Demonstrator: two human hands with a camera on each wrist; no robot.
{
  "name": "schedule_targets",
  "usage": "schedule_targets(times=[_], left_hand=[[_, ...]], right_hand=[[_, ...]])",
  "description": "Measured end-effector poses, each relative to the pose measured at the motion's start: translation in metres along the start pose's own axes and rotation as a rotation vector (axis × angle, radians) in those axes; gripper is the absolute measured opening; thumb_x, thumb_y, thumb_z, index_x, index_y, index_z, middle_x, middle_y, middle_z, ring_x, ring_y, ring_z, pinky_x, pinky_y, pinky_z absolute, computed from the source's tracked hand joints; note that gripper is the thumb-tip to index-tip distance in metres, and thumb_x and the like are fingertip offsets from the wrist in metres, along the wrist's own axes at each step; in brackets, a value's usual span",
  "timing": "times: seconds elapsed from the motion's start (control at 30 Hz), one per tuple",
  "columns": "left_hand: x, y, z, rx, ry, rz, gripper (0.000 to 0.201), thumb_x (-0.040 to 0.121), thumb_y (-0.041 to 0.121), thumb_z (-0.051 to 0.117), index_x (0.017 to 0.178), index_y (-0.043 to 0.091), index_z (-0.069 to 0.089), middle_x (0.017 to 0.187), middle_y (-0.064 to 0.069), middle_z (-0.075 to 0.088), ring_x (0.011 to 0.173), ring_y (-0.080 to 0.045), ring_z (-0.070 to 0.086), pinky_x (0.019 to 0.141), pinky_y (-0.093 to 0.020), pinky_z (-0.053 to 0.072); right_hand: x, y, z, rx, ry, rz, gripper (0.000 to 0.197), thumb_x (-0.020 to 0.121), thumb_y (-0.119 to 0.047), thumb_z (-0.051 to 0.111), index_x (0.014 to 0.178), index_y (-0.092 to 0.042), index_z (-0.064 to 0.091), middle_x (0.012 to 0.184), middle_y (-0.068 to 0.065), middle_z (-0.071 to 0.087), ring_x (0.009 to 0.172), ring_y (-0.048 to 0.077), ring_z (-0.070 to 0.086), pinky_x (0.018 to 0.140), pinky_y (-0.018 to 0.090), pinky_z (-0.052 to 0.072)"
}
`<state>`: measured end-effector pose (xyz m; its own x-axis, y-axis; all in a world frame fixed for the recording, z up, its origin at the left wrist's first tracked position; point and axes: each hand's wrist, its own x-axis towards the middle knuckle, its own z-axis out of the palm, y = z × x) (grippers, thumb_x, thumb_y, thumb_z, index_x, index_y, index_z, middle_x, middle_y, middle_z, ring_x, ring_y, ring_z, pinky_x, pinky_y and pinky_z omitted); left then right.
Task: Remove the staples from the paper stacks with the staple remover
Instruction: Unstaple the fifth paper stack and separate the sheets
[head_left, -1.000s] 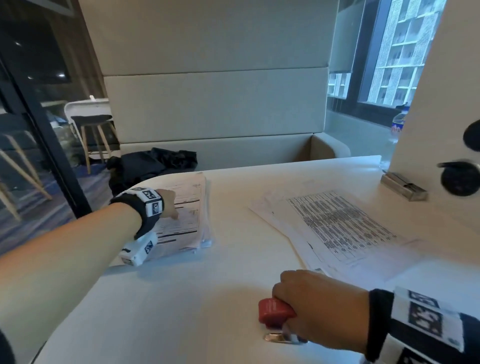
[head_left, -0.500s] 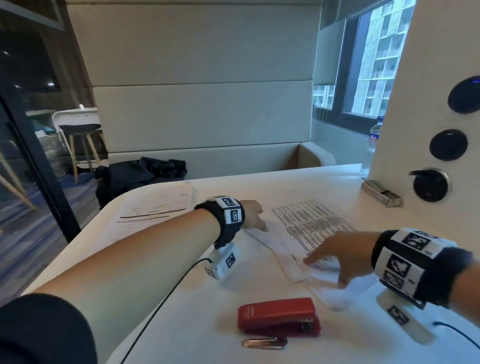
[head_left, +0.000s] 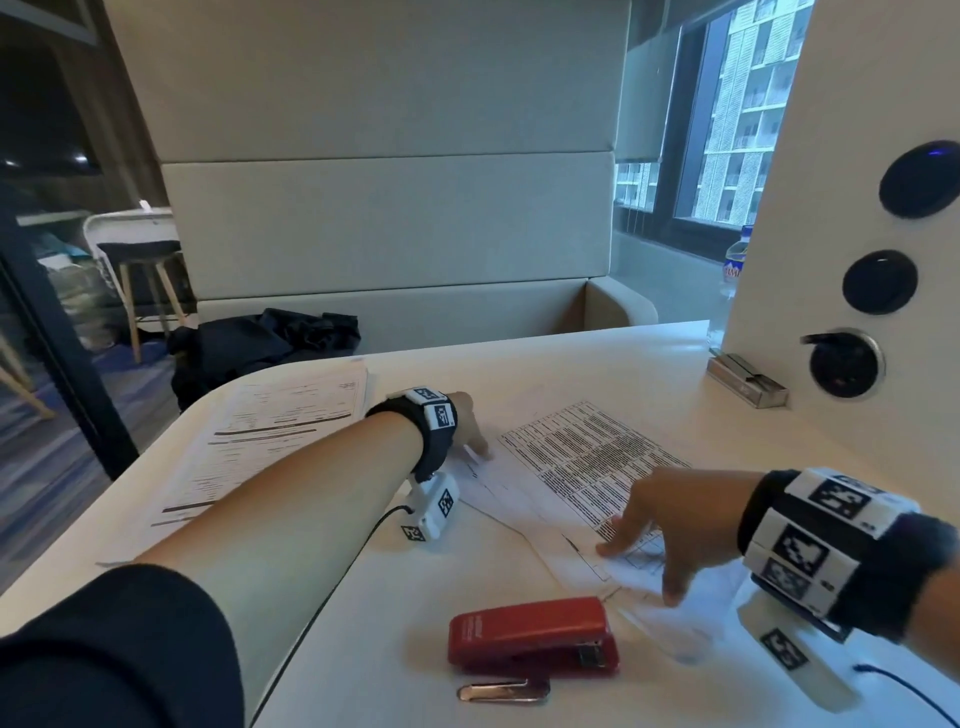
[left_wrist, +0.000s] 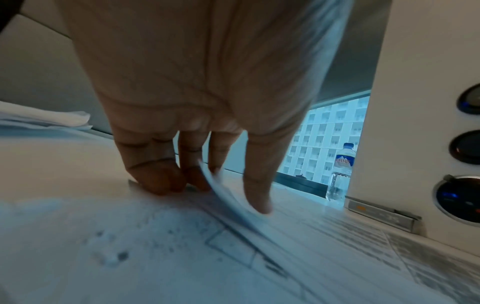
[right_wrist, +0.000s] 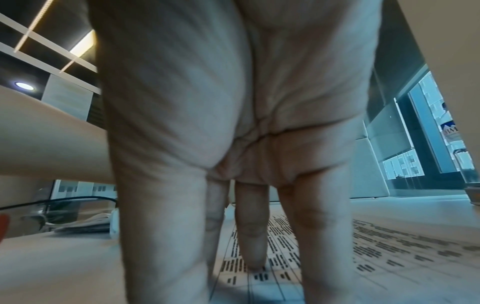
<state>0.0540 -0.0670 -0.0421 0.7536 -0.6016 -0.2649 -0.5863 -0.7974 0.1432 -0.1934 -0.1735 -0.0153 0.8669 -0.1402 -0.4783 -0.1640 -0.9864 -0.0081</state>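
A stack of printed table sheets (head_left: 587, 457) lies fanned out on the white table (head_left: 363, 597). My left hand (head_left: 475, 441) rests its fingertips on the stack's far left corner. In the left wrist view one sheet edge (left_wrist: 221, 191) stands up between the thumb and the fingers of the left hand (left_wrist: 213, 191), not clearly pinched. My right hand (head_left: 639, 561) presses spread, straight fingers on the near part of the stack; the right wrist view shows the right hand (right_wrist: 259, 265) flat on the print. A red stapler (head_left: 535, 636) and a small silver metal tool (head_left: 504, 691) lie free near me.
A second paper stack (head_left: 270, 431) lies at the table's left, near the rounded edge. A metal box (head_left: 748, 384) sits against the right wall panel with black round knobs (head_left: 878, 280). A water bottle (head_left: 732, 260) stands behind it. Dark clothing (head_left: 265, 343) lies on the bench.
My right hand let go of the red stapler and moved onto the printed sheets. My left hand left the left stack and came to the printed stack's corner.
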Motion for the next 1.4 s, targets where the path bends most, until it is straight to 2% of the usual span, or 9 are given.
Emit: schedule_targets(times=[0.33,0.47,0.57,0.67,0.87,1.0,1.1,1.2,1.4], left_hand=[[-0.009,0.009,-0.016,-0.345,0.316,0.156,0.016,0.085,0.017,0.063,0.072,0.022,0.054,0.1,-0.008,0.059,0.086,-0.028,0.057,0.07,-0.024,0.042],[-0.043,0.035,-0.034,-0.798,0.451,0.385,0.014,0.089,0.004,0.06,0.085,0.012,0.049,0.073,0.001,0.047,0.053,-0.014,0.038,0.039,-0.014,0.035],[-0.066,0.053,-0.043,-0.903,0.497,0.516,0.047,0.083,-0.007,0.062,0.122,0.015,0.048,0.094,-0.013,0.056,0.054,-0.012,0.044,0.04,-0.007,0.032],[-0.077,0.065,-0.056,-0.837,0.534,0.575,0.062,0.083,-0.007,0.063,0.136,0.019,0.044,0.129,-0.013,0.053,0.098,-0.027,0.06,0.058,-0.004,0.036],[-0.096,0.068,-0.086,-0.816,0.651,0.716,0.021,0.08,-0.009,0.063,0.08,0.011,0.07,0.066,0.001,0.055,0.055,-0.004,0.045,0.058,-0.018,0.039],[-0.115,0.066,-0.095,-0.89,0.709,0.82,0.024,0.078,-0.012,0.066,0.088,0.008,0.073,0.073,-0.002,0.065,0.066,-0.009,0.057,0.066,-0.021,0.047],[-0.131,0.056,-0.099,-0.959,0.737,0.83,0.023,0.075,-0.006,0.072,0.095,0.006,0.075,0.092,-0.005,0.073,0.087,-0.019,0.068,0.084,-0.033,0.055],[-0.147,0.037,-0.107,-0.859,0.736,0.65,0.02,0.073,0.004,0.078,0.09,0.011,0.072,0.088,-0.002,0.071,0.077,-0.013,0.063,0.075,-0.027,0.052],[-0.17,-0.024,-0.119,-0.639,0.693,0.366,0.012,0.077,0.019,0.079,0.087,0.017,0.073,0.079,0.0,0.068,0.068,-0.012,0.059,0.058,-0.011,0.042]], right_hand=[[-0.004,-0.002,0.0,0.035,0.022,0.02,0.06,0.073,-0.044,0.079,0.129,-0.048,0.055,0.141,-0.017,0.051,0.127,0.005,0.048,0.109,0.029,0.035],[-0.006,-0.003,-0.001,0.086,0.005,0.041,0.053,0.081,-0.051,0.069,0.131,-0.049,0.052,0.145,-0.021,0.043,0.134,0.006,0.041,0.113,0.034,0.026],[-0.005,0.004,-0.003,0.144,-0.007,0.041,0.054,0.082,-0.056,0.065,0.133,-0.048,0.049,0.146,-0.022,0.041,0.135,0.006,0.039,0.116,0.037,0.023],[-0.007,0.015,-0.013,0.191,0.223,0.1,0.065,0.081,-0.054,0.067,0.14,-0.039,0.044,0.15,-0.012,0.038,0.135,0.011,0.039,0.114,0.034,0.027],[-0.029,0.022,-0.067,0.219,1.172,0.2,0.105,0.068,-0.035,0.081,0.149,-0.025,0.015,0.157,0.014,0.019,0.143,0.034,0.024,0.118,0.05,0.019],[-0.042,0.015,-0.095,-0.026,1.275,0.263,0.087,0.074,-0.034,0.078,0.146,-0.023,0.031,0.141,0.014,0.048,0.134,0.033,0.039,0.113,0.057,0.016],[-0.046,0.006,-0.106,-0.086,1.343,0.129,0.016,0.086,-0.025,0.066,0.096,-0.014,0.07,0.071,0.009,0.064,0.07,0.032,0.061,0.073,0.045,0.054],[-0.052,-0.004,-0.108,0.02,1.52,-0.027,0.017,0.087,-0.025,0.063,0.08,-0.01,0.068,0.056,0.008,0.056,0.051,0.032,0.051,0.05,0.038,0.049],[-0.07,-0.027,-0.107,0.424,1.694,-0.2,0.02,0.085,-0.032,0.064,0.071,-0.017,0.063,0.053,0.01,0.043,0.051,0.031,0.042,0.048,0.038,0.037]])
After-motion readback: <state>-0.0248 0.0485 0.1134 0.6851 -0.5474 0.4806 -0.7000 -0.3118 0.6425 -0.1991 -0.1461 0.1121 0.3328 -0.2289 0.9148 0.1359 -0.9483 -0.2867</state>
